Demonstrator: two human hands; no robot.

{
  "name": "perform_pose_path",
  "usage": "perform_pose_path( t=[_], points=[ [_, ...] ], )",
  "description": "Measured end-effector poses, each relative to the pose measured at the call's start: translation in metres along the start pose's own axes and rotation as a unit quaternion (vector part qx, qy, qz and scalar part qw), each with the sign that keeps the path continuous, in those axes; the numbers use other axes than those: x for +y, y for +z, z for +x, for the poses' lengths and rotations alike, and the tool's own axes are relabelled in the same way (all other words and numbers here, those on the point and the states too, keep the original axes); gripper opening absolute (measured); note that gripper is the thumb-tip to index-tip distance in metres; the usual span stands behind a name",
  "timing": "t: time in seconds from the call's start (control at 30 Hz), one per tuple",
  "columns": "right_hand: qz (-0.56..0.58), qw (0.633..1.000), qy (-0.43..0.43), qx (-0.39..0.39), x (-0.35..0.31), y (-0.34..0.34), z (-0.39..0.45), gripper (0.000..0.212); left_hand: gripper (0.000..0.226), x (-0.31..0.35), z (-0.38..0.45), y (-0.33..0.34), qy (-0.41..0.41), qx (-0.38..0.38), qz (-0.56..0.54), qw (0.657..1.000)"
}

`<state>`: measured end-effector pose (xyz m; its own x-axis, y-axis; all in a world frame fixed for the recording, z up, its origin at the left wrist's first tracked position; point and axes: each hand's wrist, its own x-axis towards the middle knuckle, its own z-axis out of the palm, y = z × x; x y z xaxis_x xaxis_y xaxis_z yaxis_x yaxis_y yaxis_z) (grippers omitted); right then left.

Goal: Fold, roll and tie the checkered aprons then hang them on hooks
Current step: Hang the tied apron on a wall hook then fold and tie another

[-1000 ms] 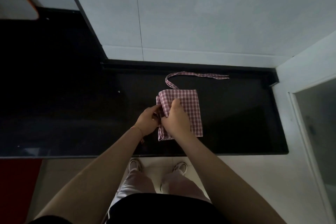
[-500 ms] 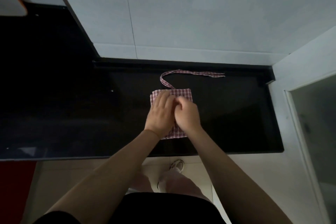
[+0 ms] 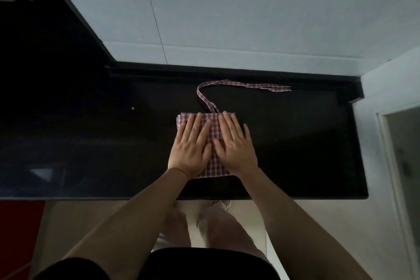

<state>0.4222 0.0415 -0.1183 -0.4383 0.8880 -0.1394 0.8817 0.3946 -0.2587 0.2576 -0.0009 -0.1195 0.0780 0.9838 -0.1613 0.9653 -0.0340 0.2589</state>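
A red-and-white checkered apron (image 3: 214, 129) lies folded into a narrow rectangle on the black countertop (image 3: 295, 143). Its strap (image 3: 238, 85) runs up from the top edge, curves and trails right along the back of the counter. My left hand (image 3: 192, 144) presses flat on the left half of the fold, fingers straight and spread. My right hand (image 3: 235, 144) lies flat on the right half, also with straight fingers. Only a strip of cloth between the hands, the top edge and the bottom edge show.
A pale tiled wall (image 3: 227, 18) rises behind the counter, and a white wall with a glass panel (image 3: 402, 143) closes the right side. The counter's front edge (image 3: 136, 198) runs just below the apron. My legs and shoes stand on the light floor.
A second ago my hands gripped the apron's left edge and folded it over. Since then both have flattened out side by side on the fold, which is narrower.
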Motion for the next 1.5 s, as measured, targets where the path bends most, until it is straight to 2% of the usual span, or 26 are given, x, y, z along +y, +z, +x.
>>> perform_pose_path(
  t=[0.17, 0.27, 0.33, 0.4, 0.47, 0.5, 0.57, 0.63, 0.7, 0.73, 0.83, 0.9, 0.97, 1.0, 1.03, 1.1, 1.13, 1.17, 1.2, 1.27, 1.33, 1.37, 1.43, 1.47, 1.5],
  points=[
    [0.018, 1.0, 0.002, -0.002, 0.0, -0.01, 0.006, 0.067, 0.067, 0.0, 0.004, 0.0, -0.013, 0.01, -0.002, 1.0],
    [0.078, 0.988, 0.126, 0.038, -0.004, -0.025, 0.002, 0.073, 0.067, 0.0, 0.004, 0.001, -0.008, 0.02, -0.007, 1.0],
    [0.143, 0.966, 0.217, 0.01, -0.009, -0.04, 0.003, 0.057, 0.067, -0.002, 0.003, 0.002, -0.008, 0.023, -0.01, 1.0],
    [0.277, 0.901, 0.322, -0.095, -0.015, -0.054, 0.01, 0.041, 0.067, -0.001, 0.003, -0.001, -0.009, 0.024, -0.02, 0.999],
    [0.394, 0.81, 0.397, -0.175, -0.019, -0.066, 0.016, 0.038, 0.068, -0.001, 0.003, -0.005, -0.01, 0.025, -0.029, 0.999],
    [0.428, 0.776, 0.415, -0.205, -0.021, -0.073, 0.016, 0.038, 0.068, -0.001, 0.003, -0.006, -0.01, 0.021, -0.033, 0.999],
    [0.457, 0.744, 0.43, -0.231, -0.023, -0.085, 0.018, 0.038, 0.07, 0.002, 0.004, -0.015, -0.022, 0.009, -0.053, 0.998],
    [0.495, 0.706, 0.455, -0.223, -0.022, -0.096, 0.02, 0.04, 0.072, 0.01, 0.003, -0.03, -0.039, 0.02, -0.103, 0.994],
    [0.56, 0.648, 0.477, -0.198, -0.023, -0.113, 0.022, 0.036, 0.072, 0.019, -0.003, -0.053, -0.029, 0.065, -0.165, 0.984],
    [0.589, 0.622, 0.483, -0.182, -0.021, -0.121, 0.024, 0.034, 0.074, 0.023, -0.007, -0.064, -0.01, 0.064, -0.188, 0.98],
    [0.661, 0.579, 0.463, -0.122, -0.022, -0.151, 0.029, 0.034, 0.082, 0.032, -0.009, -0.092, 0.053, 0.046, -0.145, 0.987],
    [0.708, 0.566, 0.414, -0.083, -0.024, -0.171, 0.029, 0.032, 0.063, 0.04, -0.004, -0.108, 0.01, 0.067, -0.16, 0.985],
    [0.73, 0.584, 0.35, -0.06, -0.026, -0.188, 0.028, 0.027, 0.035, 0.048, 0.005, -0.127, -0.081, 0.071, -0.263, 0.959],
    [0.71, 0.624, 0.323, -0.045, -0.026, -0.195, 0.027, 0.027, 0.026, 0.05, 0.01, -0.133, -0.122, 0.055, -0.351, 0.927],
    [0.666, 0.684, 0.297, -0.021, -0.025, -0.201, 0.024, 0.027, 0.021, 0.051, 0.015, -0.137, -0.156, 0.036, -0.458, 0.874],
    [0.525, 0.818, 0.232, 0.042, -0.019, -0.204, 0.019, 0.023, 0.024, 0.048, 0.02, -0.136, -0.205, -0.013, -0.664, 0.719],
    [0.455, 0.871, 0.174, 0.066, -0.016, -0.201, 0.014, 0.024, 0.028, 0.045, 0.02, -0.131, -0.226, -0.042, -0.73, 0.644],
    [0.395, 0.91, 0.106, 0.071, -0.015, -0.197, 0.01, 0.029, 0.029, 0.039, 0.02, -0.125, -0.247, -0.077, -0.763, 0.592],
    [0.323, 0.944, 0.046, 0.049, -0.012, -0.186, 0.003, 0.04, 0.03, 0.035, 0.018, -0.115, -0.269, -0.121, -0.774, 0.561],
    [0.159, 0.985, -0.042, -0.051, -0.007, -0.158, -0.006, 0.073, 0.03, 0.024, 0.012, -0.097, -0.319, -0.19, -0.766, 0.525],
    [0.02, 0.987, -0.073, -0.138, 0.0, -0.12, -0.018, 0.099, 0.028, 0.016, 0.005, -0.08, -0.364, -0.211, -0.756, 0.501],
    [-0.023, 0.986, -0.072, -0.148, 0.002, -0.103, -0.024, 0.103, 0.024, 0.012, 0.003, -0.077, -0.375, -0.213, -0.749, 0.503],
    [-0.074, 0.99, -0.057, -0.108, 0.007, -0.072, -0.038, 0.094, 0.023, 0.01, -0.001, -0.07, -0.384, -0.226, -0.739, 0.505],
    [-0.083, 0.992, -0.051, -0.078, 0.007, -0.06, -0.044, 0.084, 0.027, 0.01, -0.002, -0.069, -0.391, -0.235, -0.723, 0.519],
    [-0.088, 0.994, -0.049, -0.05, 0.006, -0.052, -0.047, 0.074, 0.034, 0.011, -0.002, -0.068, -0.407, -0.229, -0.686, 0.558]
  ],
)
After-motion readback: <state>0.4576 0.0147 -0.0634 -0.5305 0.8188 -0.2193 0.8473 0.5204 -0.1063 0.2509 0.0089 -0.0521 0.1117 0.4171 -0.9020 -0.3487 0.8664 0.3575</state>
